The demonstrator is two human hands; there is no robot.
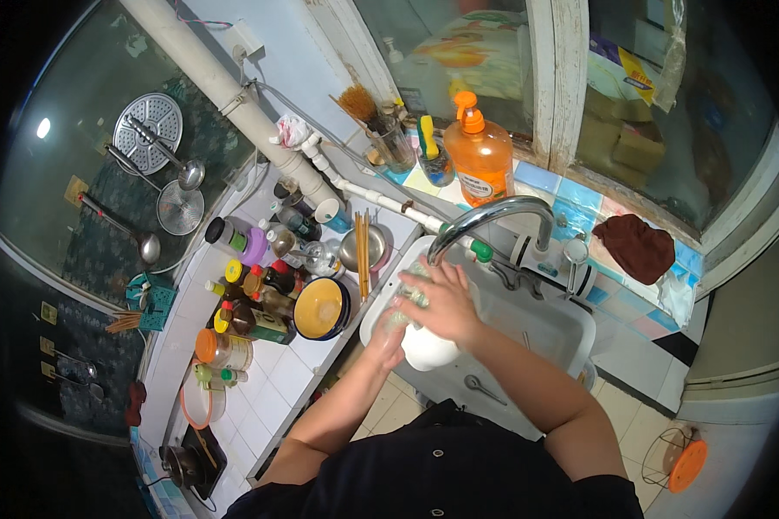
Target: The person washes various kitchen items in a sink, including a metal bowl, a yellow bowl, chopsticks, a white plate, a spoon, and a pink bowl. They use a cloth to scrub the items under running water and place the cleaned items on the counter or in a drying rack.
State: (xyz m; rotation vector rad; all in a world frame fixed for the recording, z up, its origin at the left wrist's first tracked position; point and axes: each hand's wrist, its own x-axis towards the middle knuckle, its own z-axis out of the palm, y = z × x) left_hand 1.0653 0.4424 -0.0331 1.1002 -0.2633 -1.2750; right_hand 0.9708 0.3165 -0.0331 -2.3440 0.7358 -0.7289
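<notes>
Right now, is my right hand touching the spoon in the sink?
Apart: the head view shows bare surface of the sink between your right hand and the spoon.

Window frame (556,86): wood, white paint chipped and browned, upper right.
Back wall (290,65): pale blue, upper middle.
Pipe (208,69): thick, off-white, slanting down left of the wall.
Left panel (52,208): dark green, glossy, patterned.
Light spot (43,128): bright white, on the panel.
Counter (290,376): white square tiles.
Window ledge (619,298): blue, white, pinkish tiles.
Floor (636,432): pale beige tiles.
</notes>
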